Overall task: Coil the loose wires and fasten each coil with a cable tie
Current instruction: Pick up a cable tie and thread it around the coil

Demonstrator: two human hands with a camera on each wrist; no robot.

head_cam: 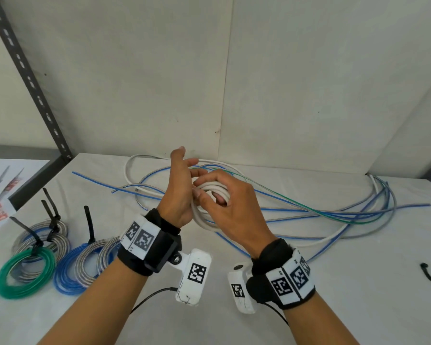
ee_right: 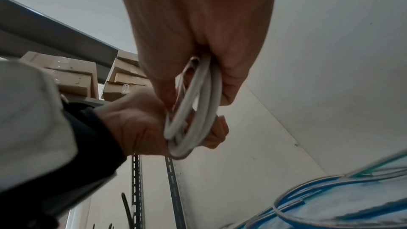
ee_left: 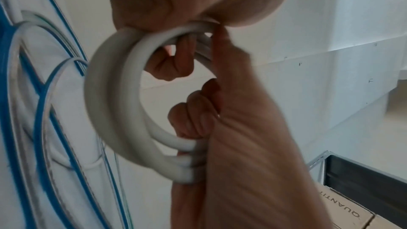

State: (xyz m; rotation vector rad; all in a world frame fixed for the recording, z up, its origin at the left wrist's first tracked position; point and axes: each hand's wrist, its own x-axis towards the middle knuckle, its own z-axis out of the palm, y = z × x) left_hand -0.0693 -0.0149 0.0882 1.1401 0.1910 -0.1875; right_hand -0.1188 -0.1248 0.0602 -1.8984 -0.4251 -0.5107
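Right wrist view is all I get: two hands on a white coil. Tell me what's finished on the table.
Observer: Several tied coils lie at the left of the table, the green coil nearest, with black ties on them.
Operator: Report any spare tie.
Observer: One loose cable tie lies at the table's right edge.
Operator: Say whether the white wire is all wound.
Observer: Seemingly not; white wire lies loose on the table beyond the white coil.
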